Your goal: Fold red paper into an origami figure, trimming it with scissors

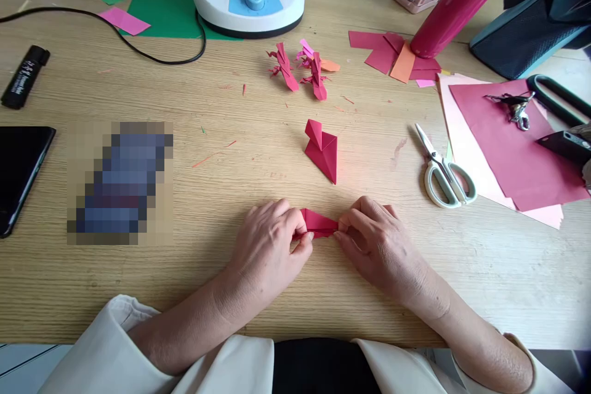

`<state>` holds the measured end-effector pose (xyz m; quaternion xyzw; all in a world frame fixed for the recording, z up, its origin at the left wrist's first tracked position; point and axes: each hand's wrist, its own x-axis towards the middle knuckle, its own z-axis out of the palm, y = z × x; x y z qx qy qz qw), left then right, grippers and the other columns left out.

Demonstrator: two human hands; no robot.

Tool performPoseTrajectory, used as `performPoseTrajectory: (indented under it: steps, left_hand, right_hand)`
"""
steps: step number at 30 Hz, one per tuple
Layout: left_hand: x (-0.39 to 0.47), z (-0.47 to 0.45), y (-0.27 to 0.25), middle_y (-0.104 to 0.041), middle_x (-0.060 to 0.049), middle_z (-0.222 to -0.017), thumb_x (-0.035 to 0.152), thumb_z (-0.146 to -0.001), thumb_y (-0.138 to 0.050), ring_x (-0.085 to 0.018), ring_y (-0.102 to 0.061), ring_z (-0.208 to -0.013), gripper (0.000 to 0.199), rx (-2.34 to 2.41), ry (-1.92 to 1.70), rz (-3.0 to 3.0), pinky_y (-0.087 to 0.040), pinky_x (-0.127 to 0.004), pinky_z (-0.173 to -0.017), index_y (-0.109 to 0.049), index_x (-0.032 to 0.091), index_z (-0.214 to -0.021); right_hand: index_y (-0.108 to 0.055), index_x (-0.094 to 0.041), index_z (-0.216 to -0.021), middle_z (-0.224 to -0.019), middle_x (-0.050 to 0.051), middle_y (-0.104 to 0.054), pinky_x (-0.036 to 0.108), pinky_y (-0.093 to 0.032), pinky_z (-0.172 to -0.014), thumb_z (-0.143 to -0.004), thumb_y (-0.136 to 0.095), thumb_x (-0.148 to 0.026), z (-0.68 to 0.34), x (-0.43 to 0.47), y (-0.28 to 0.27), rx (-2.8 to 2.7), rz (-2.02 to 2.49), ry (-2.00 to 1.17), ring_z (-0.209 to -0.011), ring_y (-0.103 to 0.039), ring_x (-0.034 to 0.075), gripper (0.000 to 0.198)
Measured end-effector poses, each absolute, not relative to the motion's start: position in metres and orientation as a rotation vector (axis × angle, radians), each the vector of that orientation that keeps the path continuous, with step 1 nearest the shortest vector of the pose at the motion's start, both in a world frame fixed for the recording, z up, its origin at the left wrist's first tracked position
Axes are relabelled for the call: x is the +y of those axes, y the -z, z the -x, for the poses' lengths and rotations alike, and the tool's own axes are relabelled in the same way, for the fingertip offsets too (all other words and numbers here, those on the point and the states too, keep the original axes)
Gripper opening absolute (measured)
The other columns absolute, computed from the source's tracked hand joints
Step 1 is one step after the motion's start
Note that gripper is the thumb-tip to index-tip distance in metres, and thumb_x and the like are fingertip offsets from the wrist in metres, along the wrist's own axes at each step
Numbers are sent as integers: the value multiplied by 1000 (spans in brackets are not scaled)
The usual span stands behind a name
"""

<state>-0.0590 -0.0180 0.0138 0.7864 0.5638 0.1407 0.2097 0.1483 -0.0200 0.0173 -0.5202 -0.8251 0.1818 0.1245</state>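
Note:
Between my two hands is a small folded piece of red paper, held low over the wooden table near its front edge. My left hand pinches its left end between thumb and fingers. At the tapered right end, my right hand pinches the tip. Fingers hide both ends of the piece. Just beyond my hands lies another folded red paper piece, with a flap sticking up and a point towards me. Farther back stand finished-looking folded red paper figures, close to pink and orange folded paper.
White-handled scissors lie at right, beside stacked red and pink sheets. Behind are paper strips, a red flask and a white fan base with a black cable. A glue stick and phone lie left.

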Motion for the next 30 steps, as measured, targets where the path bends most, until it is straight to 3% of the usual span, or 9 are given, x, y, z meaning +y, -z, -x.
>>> performPoseTrajectory:
  steps: [2,7,13,20,25,30]
  left_hand:
    - [-18,58,-13,-58,-1,-77,15,-81,-59,-19,-53,-74,17,1567,-370,-2201,-37,-34,-70,-49,21,-69]
    - [-17,57,-13,-58,-1,-79,15,-82,-58,-20,-53,-77,15,1566,-342,-2225,-38,-36,-73,-51,21,-70]
    - [-16,58,-12,-58,-1,-80,16,-85,-60,-20,-54,-79,15,1531,-362,-2244,-37,-36,-74,-53,21,-72]
    - [-18,63,-13,-59,-2,-83,16,-89,-60,-21,-55,-82,12,1470,-386,-2240,-37,-35,-75,-58,20,-78]
    - [-18,69,-13,-59,-1,-81,16,-90,-60,-20,-52,-79,12,1379,-396,-2297,-35,-35,-73,-58,20,-79]
    - [-19,71,-10,-61,-2,-85,20,-93,-60,-20,-53,-83,10,1283,-463,-2324,-35,-35,-76,-60,20,-83]
  right_hand:
    - [-62,-16,-91,-88,6,-57,35,-37,-74,-94,-58,-17,-149,-25,-17,-2413,1433,-406,-79,-53,19,5]
    - [-64,-12,-113,-101,11,-62,36,-40,-72,-95,-50,-7,-153,-41,-17,-2608,988,-206,-82,-52,22,23]
    - [-62,-9,-119,-103,13,-64,36,-42,-72,-95,-51,-5,-152,-44,-14,-2594,908,-173,-84,-54,22,26]
    - [-67,-16,-96,-87,7,-61,34,-38,-71,-96,-59,-19,-138,-25,-16,-2472,1186,-267,-78,-51,19,8]
    - [-66,-19,-94,-84,5,-61,36,-29,-68,-97,-57,-19,-139,-22,-18,-2608,1165,-44,-73,-46,19,10]
    - [-64,-17,-85,-82,3,-58,33,-33,-71,-98,-54,-20,-138,-11,-17,-2572,1155,-509,-73,-49,16,17]
